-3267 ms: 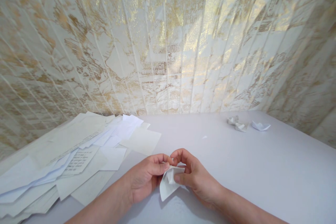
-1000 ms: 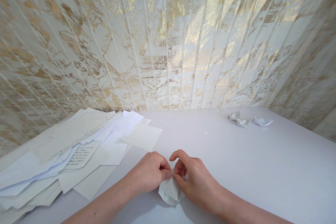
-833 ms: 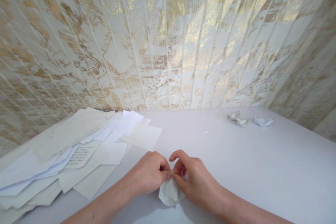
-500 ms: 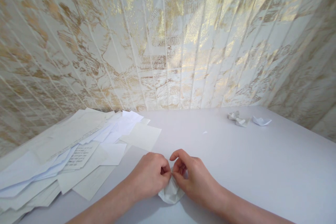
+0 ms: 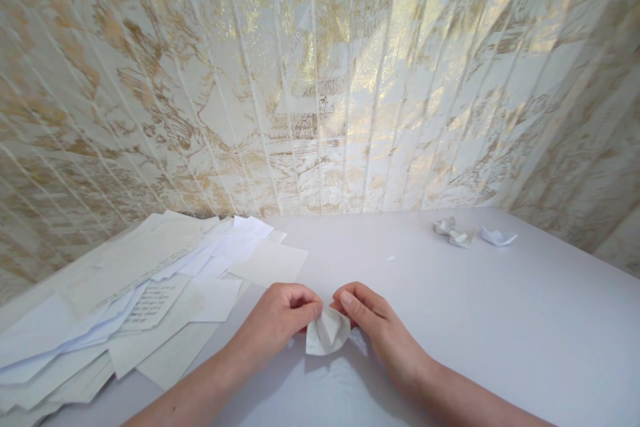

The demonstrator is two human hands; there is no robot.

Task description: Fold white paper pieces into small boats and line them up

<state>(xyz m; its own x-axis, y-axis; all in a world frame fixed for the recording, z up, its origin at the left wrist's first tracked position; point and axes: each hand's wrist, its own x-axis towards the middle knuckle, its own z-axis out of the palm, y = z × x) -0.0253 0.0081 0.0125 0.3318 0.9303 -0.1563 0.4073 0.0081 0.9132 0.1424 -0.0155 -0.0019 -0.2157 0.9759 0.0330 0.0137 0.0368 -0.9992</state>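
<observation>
A small folded paper boat (image 5: 327,332), off-white and creased with a peak in its middle, is held just above the white table in front of me. My left hand (image 5: 287,315) pinches its upper left part between thumb and fingers. My right hand (image 5: 367,312) is closed at its upper right edge, thumb against the curled fingers; the fingertips behind the paper are partly hidden.
Loose paper sheets (image 5: 165,300), some printed, lie in a spread pile on the left. Several small folded paper boats (image 5: 499,236) sit at the back right. A tiny paper scrap (image 5: 391,257) lies mid-table. A patterned wall (image 5: 320,80) rises behind the table (image 5: 525,327).
The folded paper has been lifted and tilted, and its peaked middle now shows. My hands have shifted their grip, the right thumb now on top of its fingers.
</observation>
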